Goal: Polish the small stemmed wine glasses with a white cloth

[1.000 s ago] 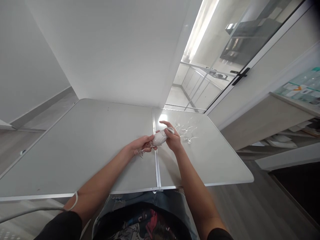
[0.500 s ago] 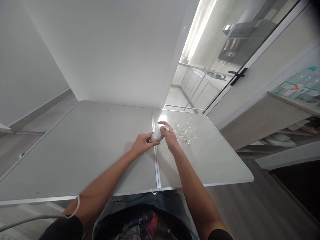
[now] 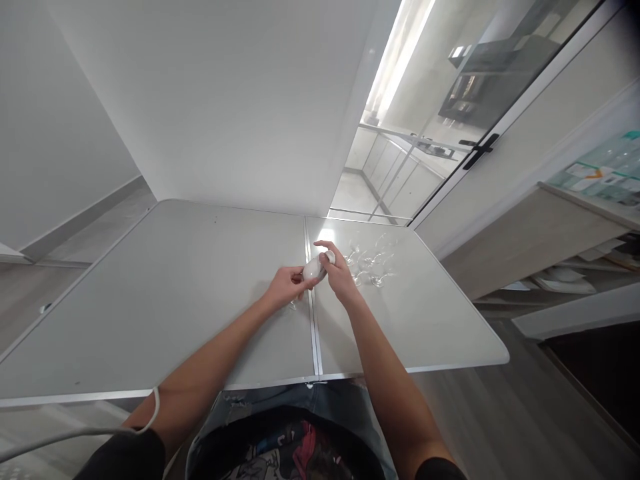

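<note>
Above the table's metal seam, my left hand (image 3: 286,287) is closed around a stemmed glass (image 3: 312,270). Its bowl tilts up to the right, and what looks like the foot shows below my left fingers. White material, apparently a cloth (image 3: 331,257), fills the bowl and pokes out at its rim. My right hand (image 3: 341,272) pinches this cloth at the mouth of the glass, with the index finger stretched out above. My fingers hide part of the stem and cloth. Several clear stemmed glasses (image 3: 375,270) are on the table just right of my right hand.
The pale table (image 3: 210,280) has a metal strip across its middle and metal edging. A white wall (image 3: 225,113) rises behind it. A glazed sliding door (image 3: 400,153) stands beyond, and a shelf (image 3: 575,200) with plastic bottles is at right. A white cable (image 3: 75,435) crosses by my left arm.
The glass has turned slightly in my hands, so more of its rounded bowl and the foot below my left fingers show. Both hands stay in nearly the same place.
</note>
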The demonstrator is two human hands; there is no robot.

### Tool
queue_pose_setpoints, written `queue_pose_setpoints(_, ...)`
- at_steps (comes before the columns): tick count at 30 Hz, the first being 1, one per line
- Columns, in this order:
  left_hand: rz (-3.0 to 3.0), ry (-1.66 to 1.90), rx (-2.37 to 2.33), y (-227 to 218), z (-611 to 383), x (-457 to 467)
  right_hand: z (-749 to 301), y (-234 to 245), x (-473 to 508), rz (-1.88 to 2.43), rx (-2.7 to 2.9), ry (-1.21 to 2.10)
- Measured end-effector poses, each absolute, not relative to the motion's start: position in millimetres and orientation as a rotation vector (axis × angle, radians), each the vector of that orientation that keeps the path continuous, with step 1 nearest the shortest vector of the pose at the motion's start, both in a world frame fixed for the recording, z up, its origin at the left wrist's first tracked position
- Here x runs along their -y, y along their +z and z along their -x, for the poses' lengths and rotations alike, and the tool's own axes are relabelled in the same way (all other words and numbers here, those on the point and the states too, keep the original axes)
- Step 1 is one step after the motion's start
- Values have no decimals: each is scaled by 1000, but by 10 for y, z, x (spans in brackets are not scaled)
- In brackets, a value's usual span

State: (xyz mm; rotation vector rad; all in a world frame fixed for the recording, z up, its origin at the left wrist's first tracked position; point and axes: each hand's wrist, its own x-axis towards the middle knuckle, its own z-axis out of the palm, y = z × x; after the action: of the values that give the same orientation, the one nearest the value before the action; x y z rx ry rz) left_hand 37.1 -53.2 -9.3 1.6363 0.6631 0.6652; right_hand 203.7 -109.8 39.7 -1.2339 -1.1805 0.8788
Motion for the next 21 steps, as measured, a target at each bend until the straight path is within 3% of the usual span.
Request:
queue_pose_setpoints(4, -1917, 867, -796, -62, -353, 579, -2084, 448, 1114, 1214, 1180, 963)
queue_pose_setpoints(10, -1485, 566, -517, -38, -375, 515, -2129, 349, 1105, 991, 874, 1025)
queue_pose_setpoints(21, -1408, 586, -488, -60, -387, 503, -2127, 181, 1120, 996, 542, 513)
